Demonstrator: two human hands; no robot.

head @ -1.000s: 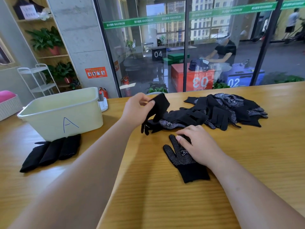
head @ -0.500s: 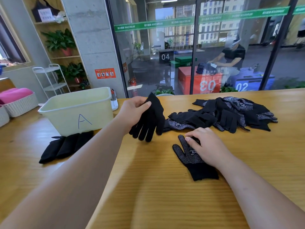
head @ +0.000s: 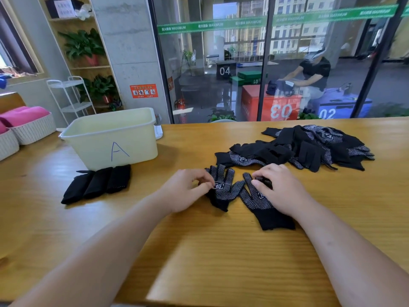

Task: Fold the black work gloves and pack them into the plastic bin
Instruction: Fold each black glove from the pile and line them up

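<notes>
A pale plastic bin (head: 110, 138) marked with a blue letter A stands on the wooden worktop (head: 221, 258). Right in front of the bin, touching its base, lies a row of folded gloves (head: 97, 183), black and set side by side. To the right of the bin, and nearer the person than it, two black gloves lie flat with their white-dotted palms up.

The left hand (head: 188, 191) has its fingers curled and pinches the first glove (head: 222, 189) at the white logo patch on its palm. This glove lies with its fingers pointing away from the person. The second glove (head: 263, 207) lies just beyond it, farther from the bin, its thumb touching the first glove. The right hand (head: 282, 189) covers its upper part, with bent fingertips gripping the glove's fingers.

Farther right of the bin, and about level with it, sits a loose pile of gloves (head: 309, 145), unfolded and overlapping.
</notes>
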